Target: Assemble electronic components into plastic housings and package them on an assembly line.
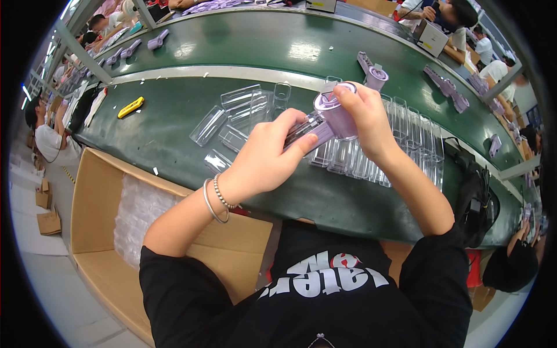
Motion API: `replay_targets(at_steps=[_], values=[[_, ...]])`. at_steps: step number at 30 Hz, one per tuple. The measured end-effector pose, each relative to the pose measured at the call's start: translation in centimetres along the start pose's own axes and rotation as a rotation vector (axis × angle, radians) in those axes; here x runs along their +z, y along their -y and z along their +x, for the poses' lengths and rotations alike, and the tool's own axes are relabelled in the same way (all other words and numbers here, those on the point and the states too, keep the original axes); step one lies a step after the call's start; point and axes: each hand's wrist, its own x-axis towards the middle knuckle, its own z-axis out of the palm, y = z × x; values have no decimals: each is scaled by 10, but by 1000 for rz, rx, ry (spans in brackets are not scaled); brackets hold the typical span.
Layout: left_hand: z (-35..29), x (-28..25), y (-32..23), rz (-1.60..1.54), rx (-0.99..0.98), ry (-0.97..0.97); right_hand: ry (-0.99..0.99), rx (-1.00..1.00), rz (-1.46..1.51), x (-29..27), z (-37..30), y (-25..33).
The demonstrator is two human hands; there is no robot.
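- Black T-shirt, bottom centre of frame, white and red print on chest.
- Cardboard box, lower left, open; bubble wrap inside.
- Left hand, centre of frame: thumb and fingers grasping the handle end of the lavender device; bracelets on wrist.
- Right hand, right of centre: fingers wrapped round the device's round head, thumb on top near the rim.
- Lavender device, just above frame centre, held up between both hands, tilted, handle toward lower left.
- Clear plastic cases, right of centre, packed side by side in rows on the green bench.
- Loose clear cases, left of the device, lying at mixed angles, some overlapping.
- Black bag, right side, on bench.
- Yellow cutter, upper left, on bench.
- Green conveyor belt, across the top; more lavender units on it, upper right and upper left.
- Co-workers along left edge and upper right.
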Motion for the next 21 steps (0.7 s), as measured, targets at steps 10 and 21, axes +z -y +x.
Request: replay_targets(at_steps=[10, 21], values=[[0, 0, -4, 59, 26, 12, -25, -36, 133, 2, 3, -4], [2, -8, 11, -7, 148, 168, -140, -61, -59, 9, -25, 6]])
